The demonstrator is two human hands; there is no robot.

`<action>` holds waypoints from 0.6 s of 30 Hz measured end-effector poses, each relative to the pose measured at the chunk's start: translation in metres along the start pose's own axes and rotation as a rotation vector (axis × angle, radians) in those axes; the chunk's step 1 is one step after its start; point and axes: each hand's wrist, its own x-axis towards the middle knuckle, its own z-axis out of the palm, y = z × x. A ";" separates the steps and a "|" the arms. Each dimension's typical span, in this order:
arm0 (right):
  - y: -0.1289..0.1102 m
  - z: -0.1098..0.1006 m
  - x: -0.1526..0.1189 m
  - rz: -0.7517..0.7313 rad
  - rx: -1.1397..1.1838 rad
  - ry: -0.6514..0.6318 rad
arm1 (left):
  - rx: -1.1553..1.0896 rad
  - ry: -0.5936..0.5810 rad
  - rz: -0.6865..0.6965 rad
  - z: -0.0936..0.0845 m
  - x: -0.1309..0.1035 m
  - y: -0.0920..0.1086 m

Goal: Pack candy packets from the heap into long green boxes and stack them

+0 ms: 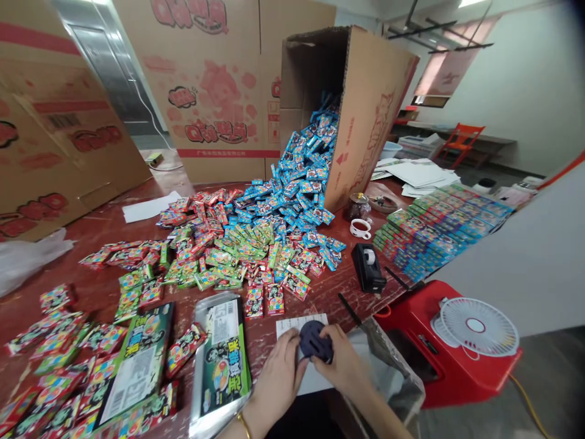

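A dark, round, slotted object (316, 341) is held between my two hands near the table's front edge. My left hand (282, 369) grips its left side, and my right hand (339, 360) has its fingers wrapped on the right side. Under it lies a printed white sheet (311, 379). Left of my hands, a green and black candy display box (223, 360) sits in a metal tray (198, 390). Another such box (141, 363) rests farther left among small red and green packets (98, 390).
A tipped carton (365, 116) spills blue packets (292, 189). Red and green packets (228, 250) spread before it. At the right are a black tape dispenser (368, 268), a white ring (361, 228), stacked packets (439, 228), a lined bin (397, 360) and a white fan (475, 326).
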 end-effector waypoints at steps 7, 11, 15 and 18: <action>0.026 -0.018 0.032 -0.080 0.103 0.032 | 0.131 -0.076 0.086 -0.005 0.001 0.005; 0.044 -0.023 0.068 -0.080 0.119 -0.071 | 0.175 -0.081 0.112 -0.008 0.003 0.007; 0.045 -0.023 0.083 -0.106 0.130 -0.138 | 0.198 -0.080 0.130 -0.006 0.003 0.005; 0.045 -0.027 0.082 -0.124 0.171 -0.140 | 0.207 -0.083 0.122 -0.004 0.002 0.003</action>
